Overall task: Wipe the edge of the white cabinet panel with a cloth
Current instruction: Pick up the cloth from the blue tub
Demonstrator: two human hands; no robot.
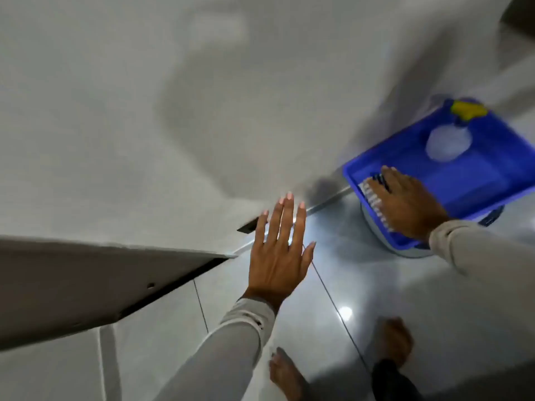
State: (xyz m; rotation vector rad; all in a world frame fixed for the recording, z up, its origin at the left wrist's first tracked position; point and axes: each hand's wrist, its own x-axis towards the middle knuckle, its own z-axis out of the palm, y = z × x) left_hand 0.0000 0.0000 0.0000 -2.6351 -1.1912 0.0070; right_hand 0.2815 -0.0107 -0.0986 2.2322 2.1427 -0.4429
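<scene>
Head camera view, looking down and blurred by motion. A large white cabinet panel (144,96) filled the upper left of the frame, its lower edge running diagonally down toward the glossy grey tiled floor (333,285). A second white panel (86,273), seen at an angle, jutted in from the left edge of the frame, with a few small dark holes along its side.

The left hand (279,256) was held flat and open, fingers straight and spread slightly, holding nothing. Its fingertips (285,199) lay over the bottom edge of the cabinet panel; whether they touched it could not be told. A light grey sleeve (225,351) covered that arm.

To the right, a blue plastic tray (492,146) sat tilted on top of a pale grey bucket (376,227), near the foot of the cabinet. The right hand (405,204) reached into the near corner of the tray, palm down, fingers curled over something dark and something pale and ribbed at the tray's near wall. The blur hid whether the hand was gripping them and what they were. No cloth could be made out with certainty. In the tray's far end lay a round white blurred shape (447,144), and at its far corner a yellow object (467,110).

Two bare feet (289,371) stood on the tiles at the bottom of the frame.
</scene>
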